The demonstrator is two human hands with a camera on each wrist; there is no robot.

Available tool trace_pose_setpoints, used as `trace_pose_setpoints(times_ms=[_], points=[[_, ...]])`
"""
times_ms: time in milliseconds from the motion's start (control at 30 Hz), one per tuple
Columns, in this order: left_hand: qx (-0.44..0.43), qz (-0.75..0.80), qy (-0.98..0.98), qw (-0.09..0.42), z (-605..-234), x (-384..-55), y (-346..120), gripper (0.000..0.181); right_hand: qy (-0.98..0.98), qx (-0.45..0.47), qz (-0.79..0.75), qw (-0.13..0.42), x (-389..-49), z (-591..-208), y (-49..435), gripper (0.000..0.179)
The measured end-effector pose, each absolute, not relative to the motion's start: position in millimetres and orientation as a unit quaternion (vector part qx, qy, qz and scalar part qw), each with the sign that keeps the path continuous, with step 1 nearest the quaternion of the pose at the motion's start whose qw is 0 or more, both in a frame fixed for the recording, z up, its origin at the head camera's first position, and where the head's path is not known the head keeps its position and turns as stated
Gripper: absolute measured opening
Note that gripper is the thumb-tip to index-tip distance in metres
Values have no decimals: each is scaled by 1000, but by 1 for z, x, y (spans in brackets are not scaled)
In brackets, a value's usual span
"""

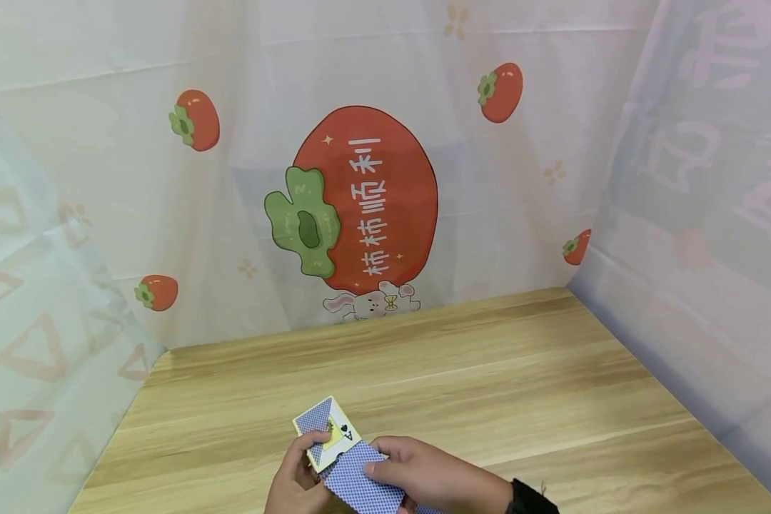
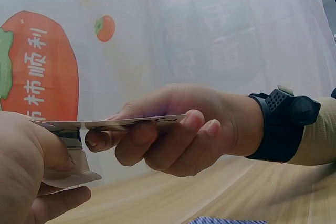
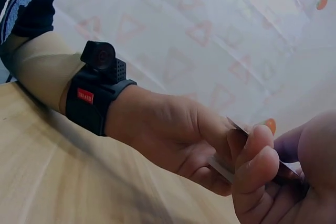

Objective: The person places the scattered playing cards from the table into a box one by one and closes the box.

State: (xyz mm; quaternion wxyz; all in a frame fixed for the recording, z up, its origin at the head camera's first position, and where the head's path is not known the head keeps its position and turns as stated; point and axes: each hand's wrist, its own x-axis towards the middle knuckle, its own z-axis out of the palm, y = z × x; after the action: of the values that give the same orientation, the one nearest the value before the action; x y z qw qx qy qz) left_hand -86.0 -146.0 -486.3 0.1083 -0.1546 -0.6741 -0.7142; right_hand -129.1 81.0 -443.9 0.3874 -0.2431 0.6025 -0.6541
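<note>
In the head view, my left hand (image 1: 293, 475) grips a playing-card box (image 1: 348, 422) with an ace of spades and blue patterned triangles on its face. My right hand (image 1: 440, 471) pinches blue-patterned playing cards (image 1: 357, 480), thumb on top, against the notched end of the box. Seen edge-on in the left wrist view, the held cards (image 2: 134, 122) look thin and level, and a pale flap (image 2: 79, 178) hangs below the box. How many cards are held cannot be told. In the right wrist view the fingers hide most of the box and cards.
Another blue-patterned card or stack (image 2: 228, 220) lies on the wooden table (image 1: 520, 385), just under the right hand. Pale cloth (image 1: 244, 71) printed with persimmons walls the table at the back and sides. Each wrist wears a black strap (image 3: 86, 106) with a camera.
</note>
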Motion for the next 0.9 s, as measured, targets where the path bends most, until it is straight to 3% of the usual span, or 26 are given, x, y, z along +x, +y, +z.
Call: trace_pose_setpoints(times_ms=[467, 633, 900], points=[[-102, -714, -689, 71, -486, -86, -145, 55, 551, -198, -715, 382, -122, -443, 71, 27], [-122, -728, -671, 68, -487, -85, -146, 56, 511, -191, -747, 380, -123, -442, 71, 35], [-121, -724, -676, 68, -482, -84, -143, 55, 515, -241, -752, 332, -128, -442, 73, 50]])
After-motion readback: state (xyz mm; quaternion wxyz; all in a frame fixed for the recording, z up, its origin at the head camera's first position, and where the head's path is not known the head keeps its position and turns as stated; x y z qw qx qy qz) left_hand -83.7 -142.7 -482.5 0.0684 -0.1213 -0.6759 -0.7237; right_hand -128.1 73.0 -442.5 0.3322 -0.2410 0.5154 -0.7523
